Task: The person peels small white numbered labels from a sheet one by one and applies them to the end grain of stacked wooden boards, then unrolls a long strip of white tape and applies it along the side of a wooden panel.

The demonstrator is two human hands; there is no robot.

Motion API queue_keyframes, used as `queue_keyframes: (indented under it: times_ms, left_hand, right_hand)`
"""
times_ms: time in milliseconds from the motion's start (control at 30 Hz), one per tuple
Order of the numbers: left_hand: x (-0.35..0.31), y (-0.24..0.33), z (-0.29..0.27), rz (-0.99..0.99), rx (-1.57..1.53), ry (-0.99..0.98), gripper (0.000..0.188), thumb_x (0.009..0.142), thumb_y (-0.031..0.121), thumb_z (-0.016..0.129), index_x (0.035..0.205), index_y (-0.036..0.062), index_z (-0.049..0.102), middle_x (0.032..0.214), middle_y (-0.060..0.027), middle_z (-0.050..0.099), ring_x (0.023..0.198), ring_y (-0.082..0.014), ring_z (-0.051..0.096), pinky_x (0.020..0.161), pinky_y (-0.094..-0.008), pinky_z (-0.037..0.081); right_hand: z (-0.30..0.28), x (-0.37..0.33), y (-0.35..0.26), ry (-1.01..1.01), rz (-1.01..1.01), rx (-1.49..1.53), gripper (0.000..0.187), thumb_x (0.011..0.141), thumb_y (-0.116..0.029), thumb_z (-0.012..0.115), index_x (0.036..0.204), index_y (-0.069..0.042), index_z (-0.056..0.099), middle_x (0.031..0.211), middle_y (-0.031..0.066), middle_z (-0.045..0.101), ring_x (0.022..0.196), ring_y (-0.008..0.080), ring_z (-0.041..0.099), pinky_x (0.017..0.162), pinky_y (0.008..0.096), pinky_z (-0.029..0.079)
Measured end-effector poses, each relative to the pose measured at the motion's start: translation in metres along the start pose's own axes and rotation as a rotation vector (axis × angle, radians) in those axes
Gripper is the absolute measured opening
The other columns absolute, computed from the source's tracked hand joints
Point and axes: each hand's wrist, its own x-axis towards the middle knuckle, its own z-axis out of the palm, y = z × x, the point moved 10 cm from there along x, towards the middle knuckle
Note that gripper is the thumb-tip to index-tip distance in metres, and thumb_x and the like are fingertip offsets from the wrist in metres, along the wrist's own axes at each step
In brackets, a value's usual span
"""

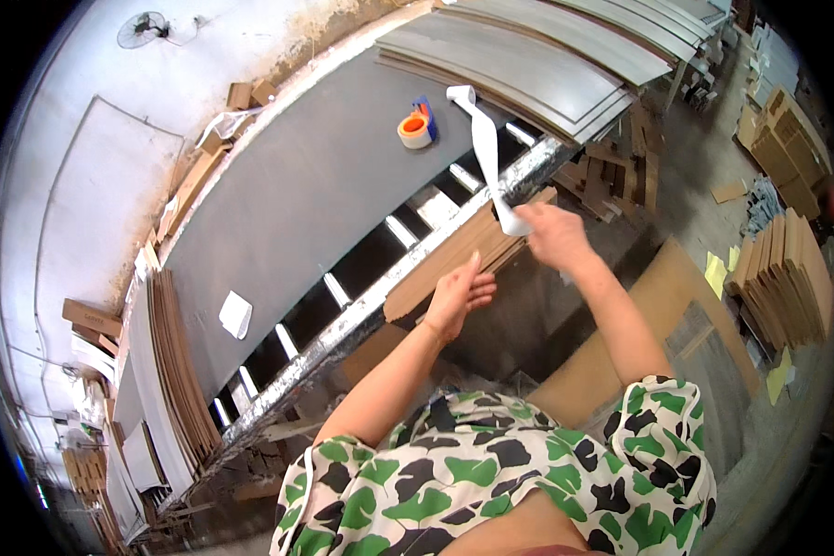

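My right hand (556,236) is closed on the near end of a long white strip (485,139). The strip twists as it runs back across the table edge to a small curled end on the grey tabletop. Just below the metal-edged table sits a stack of brown cardboard strips (454,255). Beside its near side is my left hand (459,295), thumb raised and fingers apart, with nothing held; whether it touches the cardboard I cannot tell. A tape dispenser (417,128), blue and orange with a pale roll, lies on the tabletop left of the white strip.
The grey tabletop (278,213) has a slatted gap along its near edge. Large grey panels (519,69) are stacked at the far right end, more boards (176,361) at the left. A white paper piece (235,314) lies between. Cardboard stacks (783,278) stand on the right floor.
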Motion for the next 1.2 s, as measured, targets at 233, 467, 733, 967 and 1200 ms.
queue_keyframes:
  times_ms: [233,467,733,967,1200]
  left_hand:
    - [0.041,-0.032,0.015,-0.111,-0.177,-0.088,0.021,0.086,0.013,0.062,0.101,-0.0014,0.058,0.086,-0.0105,0.063,0.074,-0.0197,0.063,0.062,-0.0333,0.053]
    - [0.037,-0.041,0.022,-0.04,-0.334,-0.229,0.029,0.093,0.017,0.051,0.115,-0.002,0.051,0.105,-0.0194,0.063,0.091,-0.0247,0.063,0.082,-0.037,0.052]
    - [0.014,0.0,0.002,0.074,-0.355,-0.41,0.035,0.091,0.023,0.056,0.119,0.0015,0.053,0.115,-0.0153,0.06,0.108,-0.025,0.057,0.098,-0.0388,0.041]
    - [0.015,0.018,-0.008,0.058,-0.465,-0.46,0.026,0.088,0.009,0.057,0.114,0.0055,0.056,0.109,-0.0081,0.062,0.102,-0.0203,0.059,0.093,-0.0368,0.044]
    - [0.017,0.032,-0.021,0.019,-0.564,-0.582,0.04,0.088,0.006,0.055,0.127,0.0044,0.044,0.122,-0.0156,0.055,0.113,-0.0304,0.054,0.097,-0.046,0.045]
  right_hand:
    - [0.041,-0.085,-0.116,-0.392,-0.101,0.214,0.049,0.072,-0.01,0.063,0.116,0.003,0.048,0.11,0.0162,0.051,0.101,0.0333,0.05,0.087,0.0404,0.045]
    - [0.065,-0.195,-0.087,-0.722,0.419,0.89,0.05,0.085,-0.025,0.061,0.13,-0.009,0.046,0.11,0.0187,0.059,0.101,0.0287,0.057,0.088,0.0365,0.044]
    - [0.134,-0.324,-0.028,-0.994,0.602,0.421,0.032,0.08,-0.029,0.06,0.105,-0.011,0.067,0.104,0.0143,0.065,0.103,0.0331,0.057,0.09,0.0403,0.044]
    - [0.169,-0.359,-0.03,-0.944,0.534,0.34,0.025,0.079,-0.024,0.057,0.096,-0.011,0.071,0.107,0.0147,0.063,0.104,0.0339,0.055,0.093,0.0422,0.041]
    - [0.092,-0.295,-0.018,-0.312,1.105,0.882,0.025,0.087,-0.018,0.063,0.103,-0.001,0.066,0.1,0.0053,0.066,0.093,0.0103,0.058,0.08,0.0261,0.045]
